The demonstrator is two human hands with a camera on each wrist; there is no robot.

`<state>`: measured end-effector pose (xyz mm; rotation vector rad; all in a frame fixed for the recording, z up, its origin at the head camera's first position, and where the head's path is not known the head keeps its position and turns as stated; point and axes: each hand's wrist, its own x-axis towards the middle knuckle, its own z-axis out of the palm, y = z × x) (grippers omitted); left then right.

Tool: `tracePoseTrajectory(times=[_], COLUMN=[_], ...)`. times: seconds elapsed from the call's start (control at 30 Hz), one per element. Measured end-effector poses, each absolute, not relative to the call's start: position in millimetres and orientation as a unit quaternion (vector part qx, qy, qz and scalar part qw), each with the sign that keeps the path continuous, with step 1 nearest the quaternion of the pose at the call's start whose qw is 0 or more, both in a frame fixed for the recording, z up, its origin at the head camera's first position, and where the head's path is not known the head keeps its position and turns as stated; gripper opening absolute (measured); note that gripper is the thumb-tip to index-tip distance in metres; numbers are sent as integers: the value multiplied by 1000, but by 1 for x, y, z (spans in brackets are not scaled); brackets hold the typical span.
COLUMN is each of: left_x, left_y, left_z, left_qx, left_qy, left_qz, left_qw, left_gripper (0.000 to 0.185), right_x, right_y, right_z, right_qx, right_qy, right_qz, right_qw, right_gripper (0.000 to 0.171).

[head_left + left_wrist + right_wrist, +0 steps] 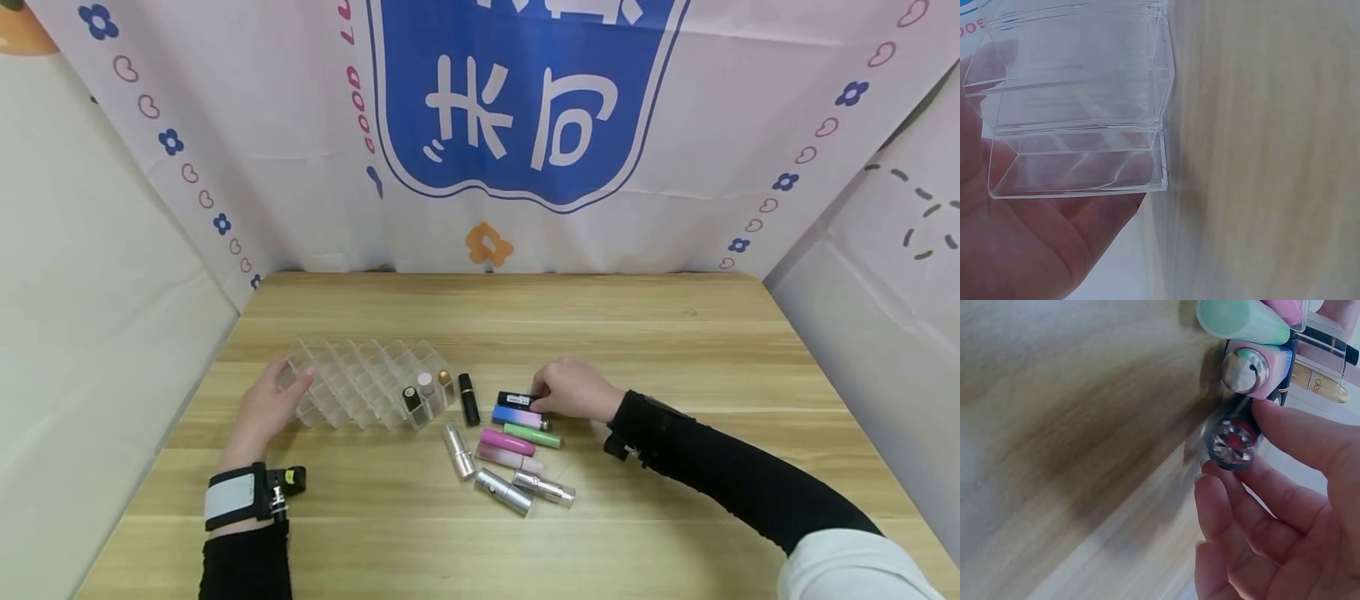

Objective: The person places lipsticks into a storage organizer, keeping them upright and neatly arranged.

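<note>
2 hands busy: my right hand [573, 390] pinches the black lipstick [517, 399] lying on the table [675, 350], fingers curled round its end. Left hand [268, 408], fingers straight, steadies the clear organizer [360, 383]. Risk: tube's round, could slip & roll into the blue-pink tube [517, 417] beside it.

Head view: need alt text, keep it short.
A person's right hand pinches a black lipstick tube lying on a wooden table, while the left hand holds the left end of a clear compartment organizer. Three lipsticks stand in the organizer's right end; more tubes lie loose beside it.
</note>
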<state>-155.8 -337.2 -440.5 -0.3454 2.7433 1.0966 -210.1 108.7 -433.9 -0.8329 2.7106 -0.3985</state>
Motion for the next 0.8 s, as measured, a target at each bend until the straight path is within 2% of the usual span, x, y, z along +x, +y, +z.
tracePoseTrajectory(times=[0.8], left_x=[-156], left_y=[-338], left_z=[-443], left_qx=[-117], left_qy=[920], left_qz=[365], left_qw=[83], left_gripper=[92], right_x=[-213], right_y=[101], right_z=[-421], right_qx=[-280], right_qy=[937], right_qz=[-190], right_qw=[87], right_gripper=[18])
